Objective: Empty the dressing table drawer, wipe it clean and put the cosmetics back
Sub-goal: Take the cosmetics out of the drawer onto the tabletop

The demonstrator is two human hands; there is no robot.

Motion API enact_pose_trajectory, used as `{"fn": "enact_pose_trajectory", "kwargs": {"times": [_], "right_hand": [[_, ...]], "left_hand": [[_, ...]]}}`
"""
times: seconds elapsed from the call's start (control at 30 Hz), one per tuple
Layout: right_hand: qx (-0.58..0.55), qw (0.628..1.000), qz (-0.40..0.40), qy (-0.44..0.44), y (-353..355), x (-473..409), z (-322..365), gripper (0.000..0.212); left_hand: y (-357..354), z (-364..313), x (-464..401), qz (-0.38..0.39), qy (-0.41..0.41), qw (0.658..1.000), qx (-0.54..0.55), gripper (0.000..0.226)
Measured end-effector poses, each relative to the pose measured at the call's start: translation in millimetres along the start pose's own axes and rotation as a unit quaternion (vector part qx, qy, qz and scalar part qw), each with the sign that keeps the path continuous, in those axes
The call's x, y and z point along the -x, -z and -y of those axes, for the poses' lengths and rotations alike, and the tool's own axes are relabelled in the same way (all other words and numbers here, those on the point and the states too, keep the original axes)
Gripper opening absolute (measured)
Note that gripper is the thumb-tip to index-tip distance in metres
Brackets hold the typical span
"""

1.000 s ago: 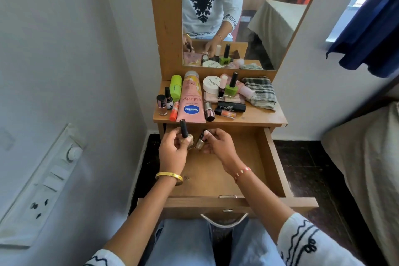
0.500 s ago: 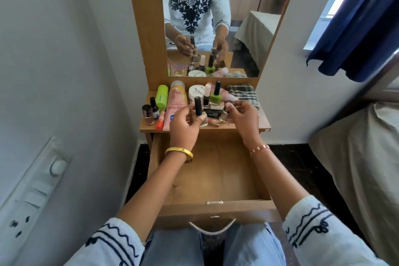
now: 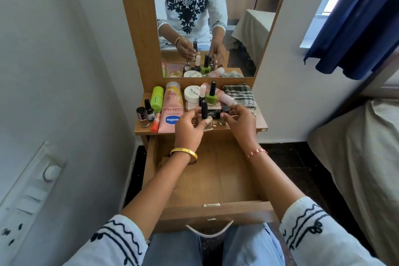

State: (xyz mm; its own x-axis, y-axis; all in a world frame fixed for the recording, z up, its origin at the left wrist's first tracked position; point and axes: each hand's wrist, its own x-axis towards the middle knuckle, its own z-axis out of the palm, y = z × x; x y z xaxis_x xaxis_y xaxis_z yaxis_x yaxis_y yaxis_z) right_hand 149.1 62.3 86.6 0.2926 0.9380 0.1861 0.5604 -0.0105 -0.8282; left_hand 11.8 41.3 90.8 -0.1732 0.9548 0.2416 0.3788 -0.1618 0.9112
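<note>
- Setting bottles down at the front edge of the wooden tabletop (image 3: pixel 262 124) is the step I judge to be in hand, part of emptying the drawer.
- Her left hand (image 3: pixel 190 125) has its grip closed round a small clear nail-polish bottle with a tall black cap (image 3: pixel 204 112), fingers and thumb pinching the glass body; its long axis stands upright, cap at twelve o'clock.
- Her right hand (image 3: pixel 239 124) sits just beside, at three o'clock from that bottle, fingers curled loosely about a shorter pale bottle with a round black cap (image 3: pixel 223 115); whether it grips firmly or is letting go, I cannot tell.
- Both bottles stand at or just above the tabletop edge, with the crowd of cosmetics behind them at twelve o'clock: a pink Vaseline tube (image 3: pixel 171 112), a green nail-polish bottle (image 3: pixel 211 96), a white round jar (image 3: pixel 192 94).
- The open wooden drawer (image 3: pixel 216 179) lies at six o'clock beneath the wrists, mostly bare, with something small glinting near its left wall.
- A checked folded cloth (image 3: pixel 239 94) lies at one o'clock, nearer the right hand, so I reckon that hand would reach it for wiping.
</note>
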Motion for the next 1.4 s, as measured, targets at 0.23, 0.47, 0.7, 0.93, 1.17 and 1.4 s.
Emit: {"fn": "enact_pose_trajectory", "kwargs": {"times": [0.23,0.47,0.7,0.93,1.17,1.4], "right_hand": [[0.006,0.997,-0.053,0.051,12.0,5.4,0.8,0.032],[-0.009,0.999,-0.011,0.044,13.1,5.8,3.3,0.03],[-0.089,0.989,0.076,0.086,23.6,18.2,17.6,0.022],[-0.096,0.994,0.029,0.047,28.2,11.7,8.2,0.011],[-0.03,0.994,-0.098,-0.03,35.2,-8.0,-6.2,0.028],[0.034,0.997,-0.062,-0.009,13.4,-16.0,-7.3,0.03]], "left_hand": [[-7.5,-1.3,3.2,0.016,0.02,0.999,0.025,0.039],[-10.8,-3.2,4.4,0.019,0.033,0.999,0.024,0.039],[-11.7,-8.7,5.4,0.056,0.02,0.995,0.078,0.042],[-17.6,-11.6,8.3,0.054,-0.008,0.996,0.068,0.031],[-11.6,20.3,26.7,0.045,0.065,0.996,0.039,0.012],[-3.8,41.0,36.2,0.061,0.099,0.993,-0.002,0.014]]}}
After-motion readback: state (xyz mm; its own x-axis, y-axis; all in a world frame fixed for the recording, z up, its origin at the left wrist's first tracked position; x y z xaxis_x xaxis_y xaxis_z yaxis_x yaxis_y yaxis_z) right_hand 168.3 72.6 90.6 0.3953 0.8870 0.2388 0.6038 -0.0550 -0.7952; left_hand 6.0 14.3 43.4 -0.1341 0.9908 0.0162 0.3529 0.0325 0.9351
